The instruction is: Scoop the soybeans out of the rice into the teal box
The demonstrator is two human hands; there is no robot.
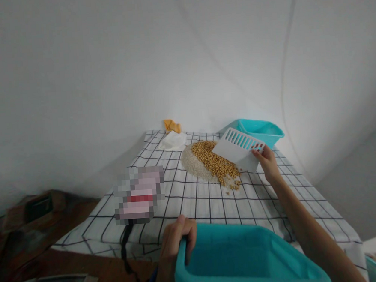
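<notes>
My left hand point(178, 236) is closed over the left rim of a teal plastic bin point(228, 252) at the table's near edge; no contents show inside it. Farther out, my right hand point(266, 160) pinches the slotted edge of a thin white plastic board point(233, 150), which is tilted over the table. The board's lower left edge is at a spread pile of yellow soybeans point(213, 158), and it hides part of them. Pale grains that look like rice point(194, 163) lie against the beans' left side, and a few beans are scattered toward me.
A second teal bin point(261, 129) stands at the back right by the wall. A white bag or cloth point(173, 140) and a yellow cloth point(171, 126) lie at the back left. On the checked tablecloth point(179, 197), a blurred-out pink item point(140, 196) has a black strap hanging over the edge.
</notes>
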